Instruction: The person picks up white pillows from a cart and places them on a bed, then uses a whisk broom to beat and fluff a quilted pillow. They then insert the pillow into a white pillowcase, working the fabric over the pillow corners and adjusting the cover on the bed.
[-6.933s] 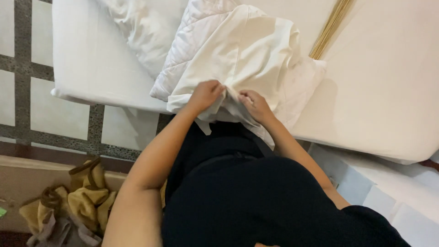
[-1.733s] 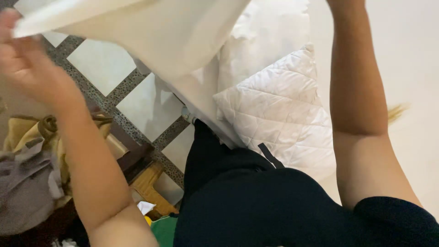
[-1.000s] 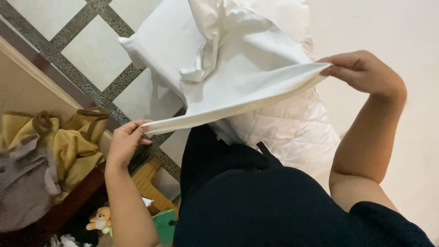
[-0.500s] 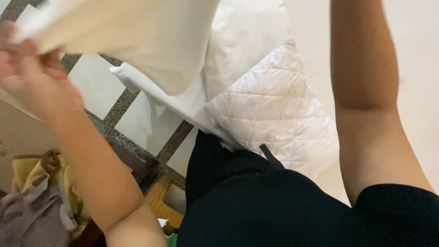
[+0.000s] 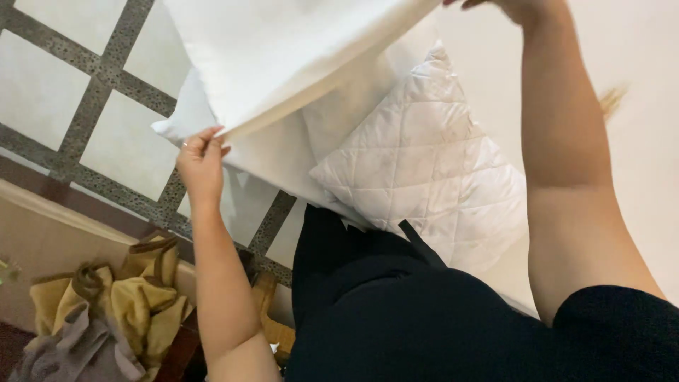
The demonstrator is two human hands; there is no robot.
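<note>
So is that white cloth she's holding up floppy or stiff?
Probably floppy: the white cloth hangs in soft folds between the left hand and the right hand. Likely light too, since fingertips alone pinch its edge. It would not roll, but could slip and drop onto the quilted pillow.

Bedroom — bed (image 5: 636, 56), quilted pillow (image 5: 424, 170)

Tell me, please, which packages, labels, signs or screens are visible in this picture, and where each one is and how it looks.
None of these is in view: no package, label, sign or screen. The picture shows only a white pillowcase held by the left hand and the right hand, a quilted white pillow and yellow cloths.
</note>
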